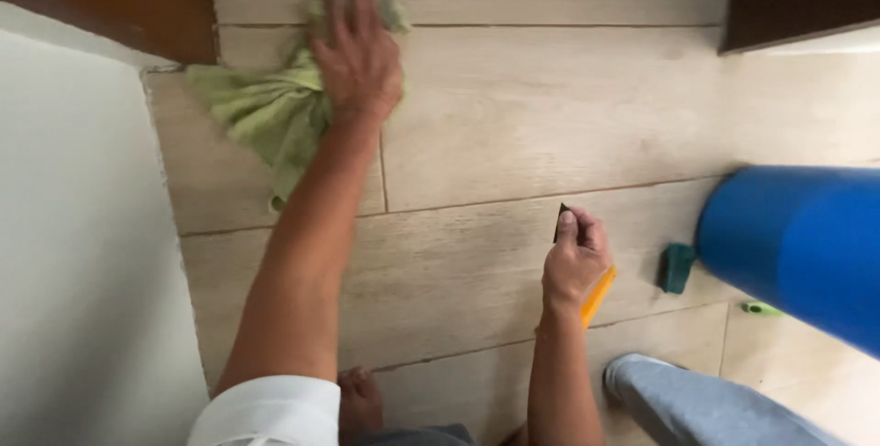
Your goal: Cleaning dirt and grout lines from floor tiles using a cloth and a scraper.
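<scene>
The left hand (pixel 359 59) is blurred at the top of the frame, left of centre, so its fingers are hard to separate; it lies palm down, flat and spread, on a green cloth (pixel 266 111) and presses it to the pale wood-look floor tiles (pixel 513 116). The hand covers part of the cloth, and the rest bunches out to the left and trails down beside the forearm. The right hand (pixel 574 258), just right of centre and lower, is closed around a small scraper (pixel 598 296): its yellow handle pokes out below the palm and a dark tip shows above the thumb, while the middle is hidden in the fist. A blue cylinder (pixel 802 244) fills the right edge, cut off by the frame, and hides part of a dark green block (pixel 676 267) lying against it. A small green piece (pixel 761 308) sits under the cylinder, too small to identify. A grey trouser leg (pixel 697 405) and a bare foot (pixel 359 402) are cut off at the bottom. White wall (pixel 82 253) fills the left side.
</scene>
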